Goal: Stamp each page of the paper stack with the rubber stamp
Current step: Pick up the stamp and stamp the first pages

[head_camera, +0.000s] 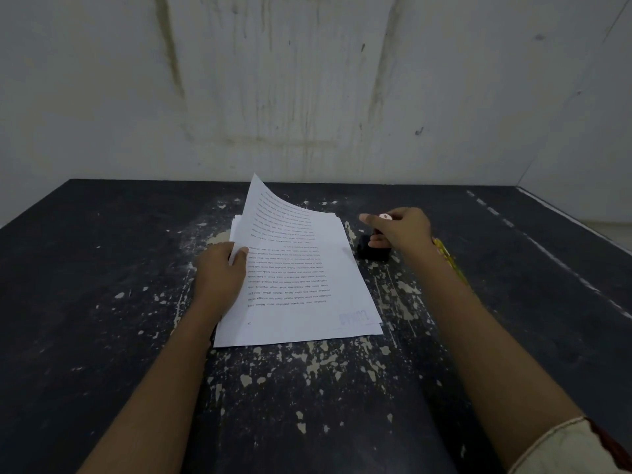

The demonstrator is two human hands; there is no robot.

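Two forearms reach in from the near edge over the black, paint-chipped bench (102,302). The left grip (219,271) pinches the left edge of the top sheet (273,213), thumb on top and fingers beneath, so the sheet's far corner curls up off the paper stack (290,336), which lies mid-bench. A faint stamp mark (354,318) shows at that sheet's near right corner, so it looks ready to be turned aside. Just right of the stack, the right grip (403,230) is curled round the rubber stamp (385,216), which stands upright on a black ink pad (372,254).

The sheets look light and limp and are likely to slide on one another. They are best taken at an edge or corner and peeled off singly while the rest is held flat. The stamp seems small, rigid and light. It should be held by its handle and pressed down square, or the print may smear.
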